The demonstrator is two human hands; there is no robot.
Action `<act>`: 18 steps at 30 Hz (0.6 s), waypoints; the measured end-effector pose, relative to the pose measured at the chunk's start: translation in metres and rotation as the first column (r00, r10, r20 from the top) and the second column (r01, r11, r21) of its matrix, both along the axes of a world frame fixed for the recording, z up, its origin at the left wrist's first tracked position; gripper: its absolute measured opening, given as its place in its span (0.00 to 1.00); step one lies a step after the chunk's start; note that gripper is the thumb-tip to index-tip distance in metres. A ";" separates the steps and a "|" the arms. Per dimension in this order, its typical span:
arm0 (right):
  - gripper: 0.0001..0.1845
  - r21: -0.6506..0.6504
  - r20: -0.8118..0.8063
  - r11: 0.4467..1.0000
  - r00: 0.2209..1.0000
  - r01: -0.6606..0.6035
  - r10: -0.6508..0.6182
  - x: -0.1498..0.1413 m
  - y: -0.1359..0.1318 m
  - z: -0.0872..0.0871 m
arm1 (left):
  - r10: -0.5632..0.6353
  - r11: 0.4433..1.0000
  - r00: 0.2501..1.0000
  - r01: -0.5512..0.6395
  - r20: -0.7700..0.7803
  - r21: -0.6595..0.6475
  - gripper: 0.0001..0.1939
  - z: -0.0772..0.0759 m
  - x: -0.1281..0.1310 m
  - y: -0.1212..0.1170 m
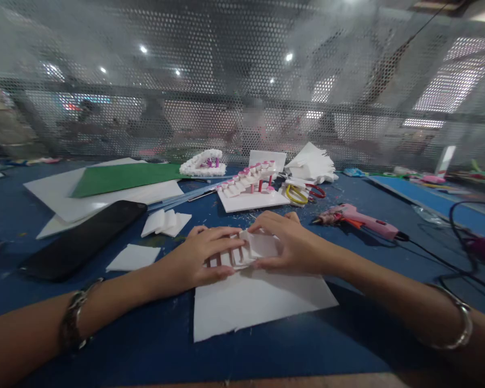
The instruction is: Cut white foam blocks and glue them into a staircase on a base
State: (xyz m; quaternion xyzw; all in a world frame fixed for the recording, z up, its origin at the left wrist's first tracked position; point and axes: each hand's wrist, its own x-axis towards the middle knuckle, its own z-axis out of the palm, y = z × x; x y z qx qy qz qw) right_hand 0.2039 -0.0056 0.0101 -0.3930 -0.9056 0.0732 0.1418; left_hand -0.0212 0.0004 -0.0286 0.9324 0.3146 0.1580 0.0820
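A small white stepped piece (239, 255), folded or built like a stair, sits above a white sheet (262, 304) on the blue table. My left hand (210, 252) curls over its left part, fingertips on the steps and thumb along the near edge. From the other side my right hand (293, 243) pinches the right end between thumb and fingers. The palms hide parts of the piece. Left of my hands lie a small stack of white pieces (167, 222) and a flat white square (133, 257).
Behind my hands stands a pink-and-white stair model (253, 180), beside scissors (297, 194) with yellow and red handles. A pink glue gun (366, 220) with its cord lies right. At left are a black phone (87, 237) and a green sheet (129, 179). A perforated metal screen (226, 64) rises behind.
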 end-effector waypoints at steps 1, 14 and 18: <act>0.23 0.000 0.002 1.000 1.000 0.006 -0.006 0.000 0.000 0.000 | 0.001 1.000 1.000 -0.001 -0.002 0.000 0.28 0.000 0.000 0.000; 0.23 0.149 -0.083 0.986 0.994 0.077 -0.065 0.022 -0.001 0.027 | 0.003 0.999 1.000 -0.003 0.006 -0.045 0.23 0.005 0.001 -0.004; 0.19 0.245 -0.162 0.908 0.937 0.341 -0.309 0.058 -0.004 0.052 | 0.065 0.995 0.997 -0.061 0.050 -0.084 0.23 0.010 0.003 -0.010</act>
